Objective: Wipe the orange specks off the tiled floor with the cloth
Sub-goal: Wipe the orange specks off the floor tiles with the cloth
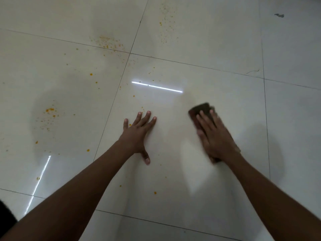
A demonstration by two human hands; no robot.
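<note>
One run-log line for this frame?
phase: wiping | right hand: presses cloth flat | left hand: flat on floor | orange specks: remaining, mostly left

Both arms are bare all the way up, no sleeves, watch or rings showing. Left hand (139,134) has short nails; right hand (215,136) is too blurred for detail. Dark clothing (6,214) at bottom-left corner.

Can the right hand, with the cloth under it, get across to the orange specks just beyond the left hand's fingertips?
Probably yes. The right hand presses the cloth flat on the tile, and bare floor lies between it and those specks; only the left hand, resting flat nearby, might crowd the sweep.
</note>
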